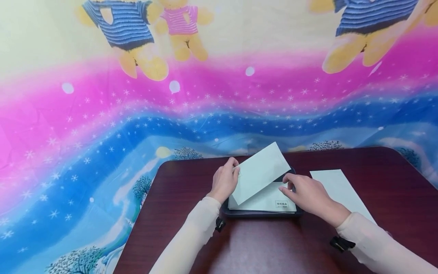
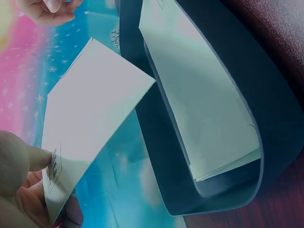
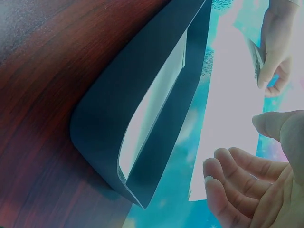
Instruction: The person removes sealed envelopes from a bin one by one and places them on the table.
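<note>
A: Left hand (image 1: pixel 224 182) pinches one envelope (image 1: pixel 261 172) at its edge, tilted above the tray (image 1: pixel 228 211); right hand (image 1: pixel 305 193), fingers relaxed and holding nothing, rests on the stack (image 1: pixel 265 201) inside.

B: Risk?

A: The pinch is narrow, at one end only; the envelope may sag, slip or crease. Its lower corner could catch the stack and drag a sheet out onto the worktop (image 1: pixel 191 179).

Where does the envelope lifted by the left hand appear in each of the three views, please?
Head: lifted envelope at centre, tilted above the dark tray, pinched by the left hand.
Left wrist: left half, fingers at its lower corner.
Right wrist: bright sheet right of centre.
Shared landmark: the dark tray.
</note>
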A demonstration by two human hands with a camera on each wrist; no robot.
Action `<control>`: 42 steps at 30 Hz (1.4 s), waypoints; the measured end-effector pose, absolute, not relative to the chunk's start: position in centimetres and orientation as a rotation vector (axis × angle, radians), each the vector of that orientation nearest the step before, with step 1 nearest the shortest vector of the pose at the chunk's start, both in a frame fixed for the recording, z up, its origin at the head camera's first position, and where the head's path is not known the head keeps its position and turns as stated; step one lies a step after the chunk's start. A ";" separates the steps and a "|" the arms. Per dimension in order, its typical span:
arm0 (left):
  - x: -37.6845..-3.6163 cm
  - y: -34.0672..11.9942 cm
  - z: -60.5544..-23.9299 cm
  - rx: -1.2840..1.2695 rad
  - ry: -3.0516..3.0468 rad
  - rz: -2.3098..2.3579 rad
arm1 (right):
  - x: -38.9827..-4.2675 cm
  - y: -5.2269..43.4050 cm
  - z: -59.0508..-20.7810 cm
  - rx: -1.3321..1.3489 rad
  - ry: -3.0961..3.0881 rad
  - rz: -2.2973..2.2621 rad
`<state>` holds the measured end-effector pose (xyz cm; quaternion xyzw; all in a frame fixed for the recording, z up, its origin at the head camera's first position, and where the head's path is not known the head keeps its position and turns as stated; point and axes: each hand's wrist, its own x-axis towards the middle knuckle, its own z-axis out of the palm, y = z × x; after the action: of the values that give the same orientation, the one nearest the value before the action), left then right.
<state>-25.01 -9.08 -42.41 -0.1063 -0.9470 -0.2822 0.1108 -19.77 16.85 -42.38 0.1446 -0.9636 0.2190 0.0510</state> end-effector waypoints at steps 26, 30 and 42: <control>-24.7 -11.9 -42.9 -0.189 -2.729 -0.939 | -20.4 16.5 -42.3 0.455 -2.945 0.652; -24.6 -12.2 -43.1 -0.170 -2.724 -0.956 | -20.4 16.5 -42.2 0.451 -2.948 0.647; -24.1 -12.9 -43.5 -0.101 -2.723 -0.960 | -20.5 16.2 -42.6 0.431 -2.956 0.685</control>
<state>-24.06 -12.94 -43.52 -0.0346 -0.9350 -0.3296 0.1262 -20.49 16.15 -42.65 0.1405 -0.9638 0.2235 0.0386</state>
